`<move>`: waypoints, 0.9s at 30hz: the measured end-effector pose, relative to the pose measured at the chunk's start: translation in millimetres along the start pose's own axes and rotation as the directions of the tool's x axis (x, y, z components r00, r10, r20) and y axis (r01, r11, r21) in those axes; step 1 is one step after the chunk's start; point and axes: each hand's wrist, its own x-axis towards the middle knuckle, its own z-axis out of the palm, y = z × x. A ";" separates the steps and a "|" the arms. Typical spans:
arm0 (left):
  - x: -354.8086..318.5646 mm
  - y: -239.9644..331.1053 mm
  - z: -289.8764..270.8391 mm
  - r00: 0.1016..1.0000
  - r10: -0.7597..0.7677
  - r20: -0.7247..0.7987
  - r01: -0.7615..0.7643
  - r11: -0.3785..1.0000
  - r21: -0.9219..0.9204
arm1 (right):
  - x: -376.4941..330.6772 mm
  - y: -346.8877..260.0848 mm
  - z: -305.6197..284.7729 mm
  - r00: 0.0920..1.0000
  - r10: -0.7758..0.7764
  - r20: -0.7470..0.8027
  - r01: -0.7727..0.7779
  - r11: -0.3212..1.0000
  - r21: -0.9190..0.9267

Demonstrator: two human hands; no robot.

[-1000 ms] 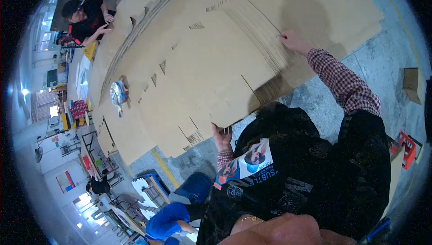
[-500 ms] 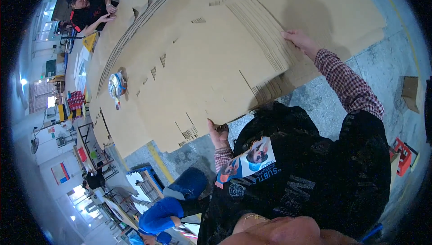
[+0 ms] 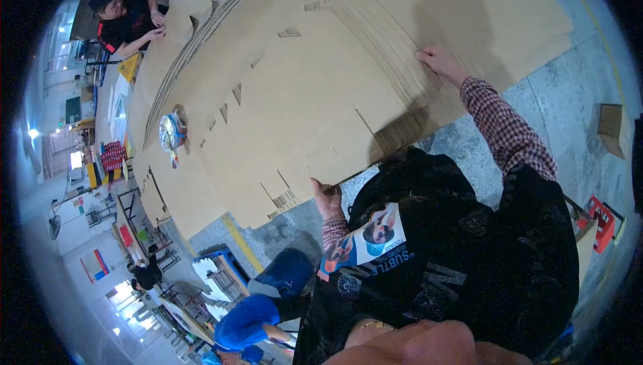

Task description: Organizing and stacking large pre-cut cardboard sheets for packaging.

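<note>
A large stack of brown cardboard sheets point(image 3: 295, 90) lies in front of me, with slits and notches along its edges. At the near edge, my left hand point(image 3: 327, 199) has its thumb on the top side, and its curled fingers are partly hidden at the edge. Over on the right, my right hand point(image 3: 440, 62) pinches the edge of a cardboard sheet between thumb and fingers. Between the two hands, the layered sheet edges show as close dark lines. A roll of tape point(image 3: 172, 132) rests on the cardboard at the left.
Across the stack at the far left, a co-worker point(image 3: 128, 20) has both hands at the cardboard's edge. Another person in blue point(image 3: 248, 321) bends at the lower left. An open cardboard box point(image 3: 611, 130) and a red object point(image 3: 601, 223) stand on the floor at the right.
My right hand has shifted slightly left and down with the sheet edge. The fanned edges beside it lie flatter. My left hand stays at the near edge. The co-worker's hands have come closer together.
</note>
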 end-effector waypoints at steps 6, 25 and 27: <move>13.1 6.4 -14.4 0.993 -0.096 0.071 0.107 0.981 -0.161 | -8.7 -22.9 -4.0 0.987 -0.147 -0.068 0.132 0.973 -0.189; -1.6 5.1 -6.5 0.994 -0.069 0.084 0.068 0.998 0.019 | 4.3 -44.0 3.7 0.969 0.114 0.219 -0.101 0.992 -0.070; 13.4 -0.2 -17.3 0.990 -0.082 0.114 0.082 0.997 0.003 | 6.8 -37.5 -0.1 0.976 0.035 0.214 0.008 0.981 -0.193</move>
